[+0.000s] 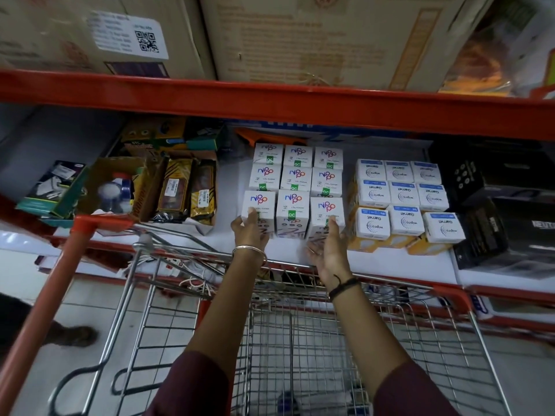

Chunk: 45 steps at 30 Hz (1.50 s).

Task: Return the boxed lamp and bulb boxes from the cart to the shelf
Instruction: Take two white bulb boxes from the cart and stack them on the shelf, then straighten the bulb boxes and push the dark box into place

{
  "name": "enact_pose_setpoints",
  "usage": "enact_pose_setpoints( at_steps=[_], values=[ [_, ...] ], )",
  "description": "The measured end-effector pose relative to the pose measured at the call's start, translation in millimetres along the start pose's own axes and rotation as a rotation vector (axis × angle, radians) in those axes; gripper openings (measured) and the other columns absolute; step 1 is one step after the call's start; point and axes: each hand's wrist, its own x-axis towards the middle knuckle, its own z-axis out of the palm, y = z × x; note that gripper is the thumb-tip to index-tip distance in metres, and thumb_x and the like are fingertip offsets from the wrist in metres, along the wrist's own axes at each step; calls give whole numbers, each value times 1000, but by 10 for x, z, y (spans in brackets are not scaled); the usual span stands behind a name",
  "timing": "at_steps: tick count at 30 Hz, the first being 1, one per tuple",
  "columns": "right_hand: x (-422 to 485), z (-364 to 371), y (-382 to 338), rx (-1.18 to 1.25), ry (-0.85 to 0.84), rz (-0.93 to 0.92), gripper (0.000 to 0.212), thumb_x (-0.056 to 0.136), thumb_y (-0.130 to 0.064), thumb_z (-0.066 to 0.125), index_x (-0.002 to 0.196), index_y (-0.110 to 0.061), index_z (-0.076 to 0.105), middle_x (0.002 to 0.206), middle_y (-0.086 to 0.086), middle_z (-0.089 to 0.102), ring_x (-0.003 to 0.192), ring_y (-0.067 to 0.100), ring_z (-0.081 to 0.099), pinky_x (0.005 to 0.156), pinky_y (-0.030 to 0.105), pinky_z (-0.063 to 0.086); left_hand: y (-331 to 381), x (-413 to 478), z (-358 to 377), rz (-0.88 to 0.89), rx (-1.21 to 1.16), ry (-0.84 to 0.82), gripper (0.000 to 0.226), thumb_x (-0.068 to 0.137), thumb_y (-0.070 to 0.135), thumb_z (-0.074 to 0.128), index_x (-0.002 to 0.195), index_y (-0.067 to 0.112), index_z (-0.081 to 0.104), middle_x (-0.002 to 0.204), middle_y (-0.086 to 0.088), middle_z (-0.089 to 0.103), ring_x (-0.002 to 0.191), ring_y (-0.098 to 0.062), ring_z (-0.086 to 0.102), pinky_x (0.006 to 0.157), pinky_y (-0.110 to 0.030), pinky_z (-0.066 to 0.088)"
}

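Nine white Nippo bulb boxes (292, 181) stand upright on the white shelf (390, 259) in a three-by-three block, printed tops facing up and rows running near to far. The left hand (249, 228) presses spread fingers against the near-left box — flat contact, not clenched. The right hand (326, 250) lies loose and palm-up against the near-right box, grasping nothing. Just right stands a block of Wipro Garnet boxes (402, 195). Bare shelf remains along the near edge, above the wire cart (300, 340).
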Motion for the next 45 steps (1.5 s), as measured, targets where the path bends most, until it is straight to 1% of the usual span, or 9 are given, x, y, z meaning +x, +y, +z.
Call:
enact_pose_setpoints(
  at_steps=[10, 14, 21, 24, 26, 29, 35, 42, 45],
  values=[
    [95, 111, 7, 74, -3, -2, 69, 91, -48, 50, 145, -21, 17, 130, 14, 47, 93, 28, 61, 97, 49, 49, 17, 54, 73, 15, 81, 18, 47, 93, 29, 48, 130, 9, 28, 109, -12, 46, 99, -26, 49, 93, -44, 50],
    [93, 118, 6, 74, 6, -4, 68, 91, -47, 51, 145, -21, 17, 131, 13, 48, 95, 29, 61, 96, 49, 50, 26, 47, 62, 12, 96, 10, 45, 93, 29, 49, 128, 9, 28, 95, -11, 52, 91, -23, 53, 79, -40, 55],
    [-18, -53, -11, -32, -43, 4, 76, 86, -58, 52, 145, -19, 25, 138, 14, 44, 100, 28, 63, 74, 34, 56, -24, -73, 56, -26, -41, 76, 53, 88, 37, 57, 127, 10, 34, 123, -22, 52, 111, -36, 55, 79, -41, 52],
    [-239, -346, -41, -47, -72, -46, 70, 88, -52, 51, 145, -19, 27, 131, 15, 45, 111, 29, 58, 83, 35, 52, -126, -389, 156, 161, -65, 193, 28, 89, 27, 56, 111, 13, 44, 124, -16, 53, 113, -31, 55, 84, -39, 52],
    [-342, -637, -60, -26, -19, -132, 61, 90, -46, 52, 140, -15, 35, 127, 13, 52, 109, 26, 61, 82, 32, 52, -244, -706, 302, 232, -51, 99, 6, 91, 20, 53, 93, 20, 47, 120, -11, 53, 109, -27, 55, 89, -42, 51],
    [-408, -1097, -170, 37, 155, -245, 53, 92, -36, 54, 133, -7, 42, 121, 15, 58, 102, 22, 63, 81, 29, 51, -495, -1034, 594, 153, -33, -121, 19, 92, 12, 51, 78, 25, 47, 103, -7, 54, 99, -25, 53, 77, -37, 50],
    [-10, -1760, -573, 33, 332, -280, 44, 91, -30, 56, 127, -7, 43, 114, 16, 56, 92, 23, 60, 72, 27, 49, -949, -1026, 1203, -113, 143, -269, 29, 93, 19, 51, 118, 18, 38, 79, 0, 49, 88, -28, 51, 61, -29, 43],
    [522, -1964, -916, -93, 202, -156, 67, 84, -57, 54, 138, -20, 40, 115, 14, 63, 90, 19, 62, 63, 29, 51, -1066, -792, 1479, -186, 149, -188, 53, 94, 30, 46, 141, 32, 22, 126, -9, 46, 97, -29, 51, 65, -29, 49],
    [611, -1971, -984, -88, 184, -150, 52, 91, -47, 51, 135, -19, 44, 114, 16, 63, 93, 23, 63, 64, 29, 50, -1092, -737, 1553, -166, 147, -168, 47, 95, 27, 46, 139, 25, 30, 136, -7, 42, 111, -30, 48, 79, -34, 51]
  ],
)
